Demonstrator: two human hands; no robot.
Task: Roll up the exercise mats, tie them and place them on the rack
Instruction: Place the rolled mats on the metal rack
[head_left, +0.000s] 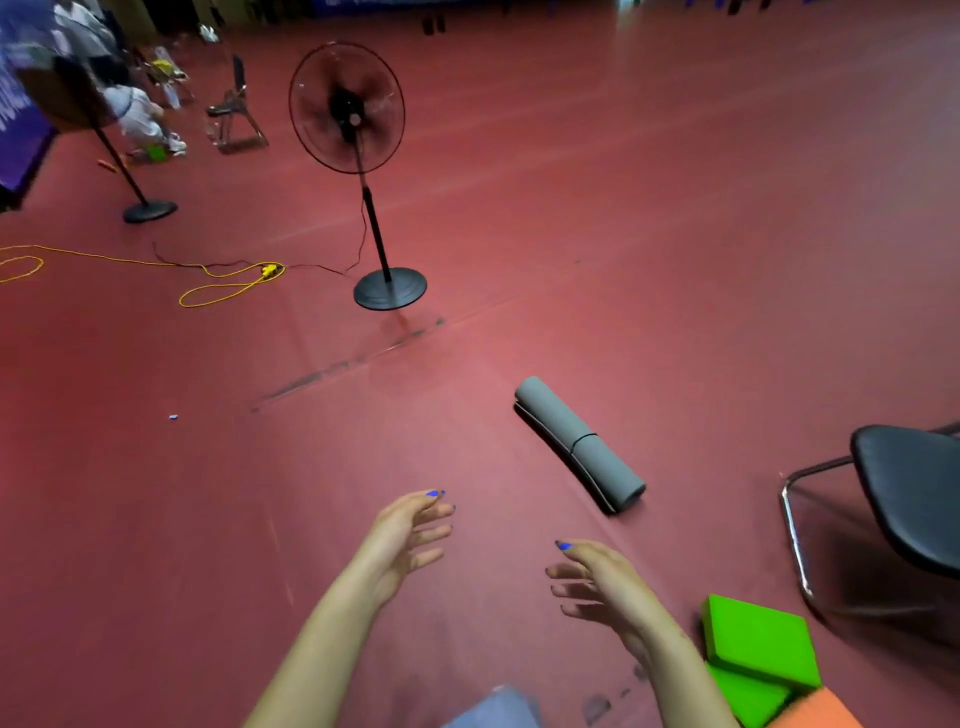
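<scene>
While bound with a cord, grey rolled mat (579, 442) just beyond right hand (602, 582), both hands empty, fingers loosely spread.

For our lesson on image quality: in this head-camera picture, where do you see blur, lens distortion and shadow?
Head view: the far left edge is smeared, where the second fan and the people behind it blur; the wide lens tilts the standing fan and bends the chair at the right edge; soft shadow lies under the chair; the rolled grey mat and both empty hands, left hand and right hand, stay fairly sharp.
</scene>
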